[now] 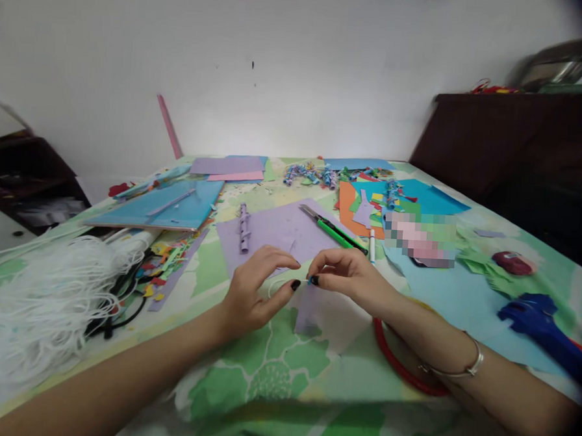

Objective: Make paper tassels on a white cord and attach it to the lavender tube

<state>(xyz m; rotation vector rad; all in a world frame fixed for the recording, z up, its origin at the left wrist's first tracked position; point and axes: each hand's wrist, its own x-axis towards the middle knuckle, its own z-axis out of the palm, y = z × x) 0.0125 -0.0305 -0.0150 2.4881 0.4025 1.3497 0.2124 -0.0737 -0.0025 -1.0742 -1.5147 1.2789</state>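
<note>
My left hand (263,285) is held over the table's front middle, thumb and forefinger apart with nothing visible between them. Just to its right, my right hand (341,273) pinches a small blue piece (310,281) between thumb and forefinger; its exact kind is too small to tell. A thin white cord (274,282) seems to run past my left fingers toward the pinch. Below the fingertips is a small purple paper piece (308,316). Beyond my hands lie a large purple sheet (271,227), a rolled purple paper tube (244,228) with curled bits and a green utility knife (336,231).
To the left are a tangled heap of white cord (47,303), colourful paper scraps (164,270) and a blue folder (169,205). A red ring (395,360) lies under my right forearm. Farther right sits a blue tool (544,322), possibly a glue gun. Several decorated tubes (329,176) lie at the back.
</note>
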